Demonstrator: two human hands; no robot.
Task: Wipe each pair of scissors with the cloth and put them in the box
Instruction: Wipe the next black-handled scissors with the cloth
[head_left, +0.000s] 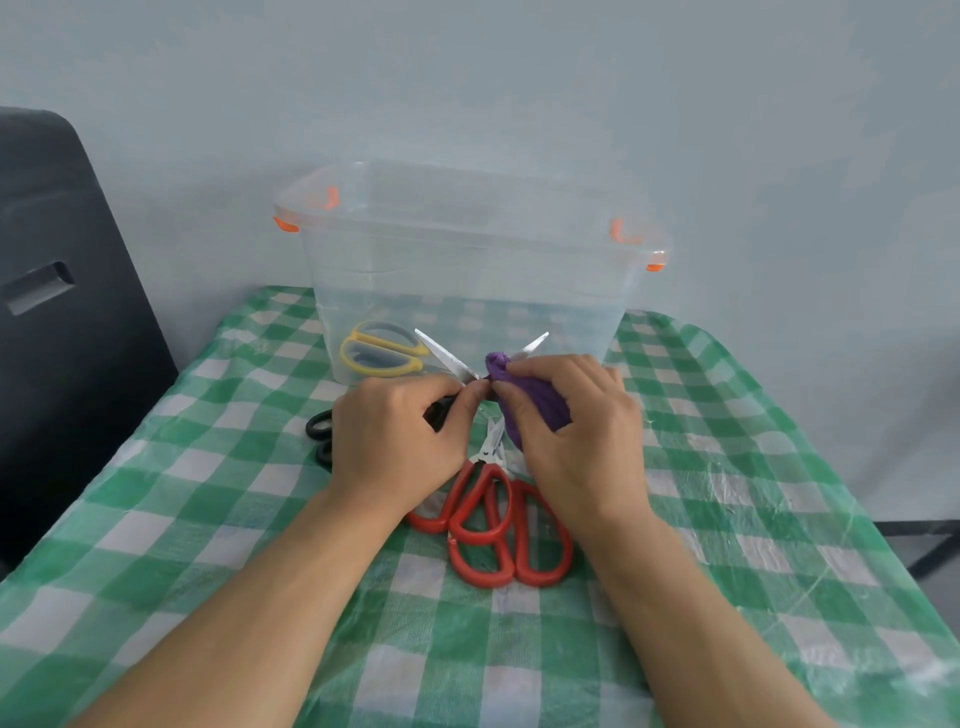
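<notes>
Hands (493, 436) over green-checked tablecloth (753, 519)

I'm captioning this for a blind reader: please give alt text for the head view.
Left hand grips open black-handled scissors while right hand wipes one blade with a purple cloth; two red-handled scissors lie on the table, yellow-handled scissors inside the clear plastic box.

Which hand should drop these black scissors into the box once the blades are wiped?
Probably the left hand: it already grips the black scissors near the pivot, just in front of the box. The right hand is wrapped around the purple cloth, needed for the red scissors.
</notes>
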